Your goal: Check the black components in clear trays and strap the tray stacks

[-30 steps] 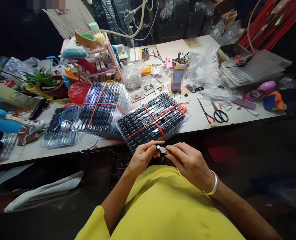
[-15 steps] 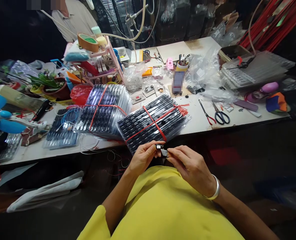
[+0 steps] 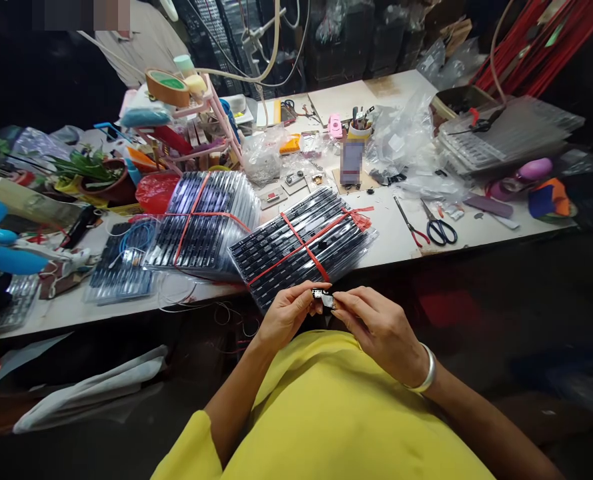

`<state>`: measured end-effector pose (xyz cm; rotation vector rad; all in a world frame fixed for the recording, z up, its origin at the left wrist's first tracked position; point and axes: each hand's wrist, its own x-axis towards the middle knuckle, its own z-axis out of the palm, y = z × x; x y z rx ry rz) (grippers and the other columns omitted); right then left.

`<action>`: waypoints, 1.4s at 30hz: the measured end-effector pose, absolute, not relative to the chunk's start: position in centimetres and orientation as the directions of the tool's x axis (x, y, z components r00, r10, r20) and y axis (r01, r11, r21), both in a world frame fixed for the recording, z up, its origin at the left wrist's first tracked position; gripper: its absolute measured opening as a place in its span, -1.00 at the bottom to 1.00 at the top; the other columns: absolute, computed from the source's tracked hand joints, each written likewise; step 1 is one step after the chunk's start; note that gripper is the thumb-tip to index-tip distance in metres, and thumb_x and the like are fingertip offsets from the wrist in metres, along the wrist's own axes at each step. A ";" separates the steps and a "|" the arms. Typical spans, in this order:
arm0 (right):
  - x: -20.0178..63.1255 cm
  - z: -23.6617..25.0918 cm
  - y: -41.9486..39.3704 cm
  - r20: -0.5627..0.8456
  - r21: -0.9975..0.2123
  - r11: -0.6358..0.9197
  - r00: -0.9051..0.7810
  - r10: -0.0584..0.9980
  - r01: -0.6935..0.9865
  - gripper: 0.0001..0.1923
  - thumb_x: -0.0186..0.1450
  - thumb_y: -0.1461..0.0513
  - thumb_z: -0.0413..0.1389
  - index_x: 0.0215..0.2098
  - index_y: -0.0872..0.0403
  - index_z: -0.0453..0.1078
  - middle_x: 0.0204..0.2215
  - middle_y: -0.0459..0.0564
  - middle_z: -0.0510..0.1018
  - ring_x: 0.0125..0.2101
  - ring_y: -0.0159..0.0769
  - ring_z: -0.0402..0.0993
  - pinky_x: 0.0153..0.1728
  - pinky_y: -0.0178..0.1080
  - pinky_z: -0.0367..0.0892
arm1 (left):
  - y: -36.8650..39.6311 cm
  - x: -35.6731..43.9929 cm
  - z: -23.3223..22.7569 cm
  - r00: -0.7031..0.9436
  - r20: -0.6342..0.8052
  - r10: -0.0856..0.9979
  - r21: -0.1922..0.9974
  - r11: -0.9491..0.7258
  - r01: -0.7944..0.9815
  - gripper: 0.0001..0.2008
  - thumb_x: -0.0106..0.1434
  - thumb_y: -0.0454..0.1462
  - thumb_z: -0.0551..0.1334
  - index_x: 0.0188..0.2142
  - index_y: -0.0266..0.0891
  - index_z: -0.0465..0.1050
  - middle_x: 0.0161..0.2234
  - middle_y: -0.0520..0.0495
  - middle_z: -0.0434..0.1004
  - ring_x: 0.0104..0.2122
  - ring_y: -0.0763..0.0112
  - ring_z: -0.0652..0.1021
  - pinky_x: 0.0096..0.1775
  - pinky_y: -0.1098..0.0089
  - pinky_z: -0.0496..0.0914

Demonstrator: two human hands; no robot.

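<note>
Just in front of my yellow top, my left hand [image 3: 285, 315] pinches a small black part with white markings [image 3: 318, 293] between thumb and fingers. The thumb and fingers of my right hand [image 3: 380, 327] are closed at the right end of that part, on a small silvery-white piece [image 3: 328, 301]. Whether the two pieces are joined I cannot tell. Right behind my hands, a bundle of clear trays with black strips [image 3: 276, 257], tied with red ribbon, lies at the table edge. A second tied tray bundle [image 3: 211, 227] sits to its left.
Pliers with red handles [image 3: 410, 223] and dark-handled scissors [image 3: 441, 230] lie on the white table [image 3: 391, 247] to the right. Clear plastic bags [image 3: 406, 137] and a phone [image 3: 351, 161] stand further back. A pink rack [image 3: 223, 123] and a blue fan [image 3: 6, 237] are at left.
The silvery-white piece at my right fingertips has tilted a little and sits closer to the black part. Both hands keep their hold. The whole view has shifted slightly.
</note>
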<state>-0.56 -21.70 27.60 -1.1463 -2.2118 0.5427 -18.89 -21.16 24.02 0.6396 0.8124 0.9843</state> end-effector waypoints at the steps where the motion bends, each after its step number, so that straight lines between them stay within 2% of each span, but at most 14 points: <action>1: -0.5 27.6 -21.7 0.307 -0.587 0.546 -0.460 0.833 0.597 -0.80 0.35 0.27 -0.01 -0.10 0.13 0.37 -0.32 0.06 0.49 -0.31 -0.29 0.41 -0.27 -0.25 0.36 | -21.1 -18.8 24.0 0.316 -0.299 0.901 0.784 0.420 -0.458 -0.69 0.18 -0.17 0.28 -0.13 -0.30 0.55 -0.37 -0.07 0.37 -0.42 0.50 0.36 -0.34 0.46 0.23; 19: -1.0 27.3 -21.3 0.313 -0.618 0.525 -0.429 0.847 0.585 -0.80 0.33 0.29 0.01 -0.10 0.14 0.37 -0.31 0.06 0.50 -0.31 -0.30 0.42 -0.27 -0.25 0.37 | -20.8 -19.1 23.4 0.326 -0.281 0.903 0.802 0.408 -0.437 -0.70 0.22 -0.19 0.24 -0.09 -0.26 0.53 -0.32 -0.07 0.35 -0.39 0.51 0.36 -0.32 0.46 0.23; 25: -1.3 27.4 -21.3 0.319 -0.575 0.548 -0.450 0.834 0.607 -0.79 0.34 0.27 0.00 -0.10 0.14 0.38 -0.35 0.06 0.49 -0.33 -0.30 0.42 -0.30 -0.26 0.36 | -20.9 -19.5 23.4 0.320 -0.258 0.912 0.845 0.373 -0.383 -0.69 0.23 -0.19 0.23 -0.07 -0.25 0.52 -0.28 -0.09 0.33 -0.37 0.48 0.36 -0.31 0.45 0.24; 31: -1.5 27.5 -21.2 0.309 -0.481 0.592 -0.507 0.805 0.647 -0.81 0.34 0.29 0.00 -0.15 0.16 0.42 -0.39 0.05 0.48 -0.38 -0.31 0.39 -0.34 -0.27 0.33 | -21.0 -19.7 23.1 0.317 -0.244 0.917 0.896 0.338 -0.287 -0.70 0.23 -0.18 0.21 -0.07 -0.21 0.53 -0.26 -0.09 0.32 -0.36 0.47 0.37 -0.31 0.44 0.25; 37: -1.2 27.5 -21.4 0.287 -0.598 0.531 -0.457 0.842 0.601 -0.80 0.33 0.28 0.01 -0.11 0.15 0.39 -0.35 0.05 0.48 -0.34 -0.31 0.40 -0.30 -0.28 0.34 | -21.0 -19.5 23.5 0.303 -0.274 0.913 0.812 0.389 -0.436 -0.70 0.21 -0.22 0.25 -0.08 -0.27 0.53 -0.34 -0.08 0.39 -0.37 0.48 0.38 -0.31 0.46 0.25; 42: -0.9 27.6 -21.6 0.275 -0.619 0.503 -0.434 0.858 0.603 -0.80 0.33 0.27 0.01 -0.10 0.11 0.37 -0.33 0.05 0.48 -0.32 -0.30 0.40 -0.28 -0.26 0.35 | -20.8 -19.5 23.7 0.274 -0.296 0.915 0.815 0.392 -0.427 -0.70 0.16 -0.24 0.29 -0.10 -0.26 0.54 -0.29 -0.09 0.44 -0.35 0.48 0.41 -0.26 0.45 0.27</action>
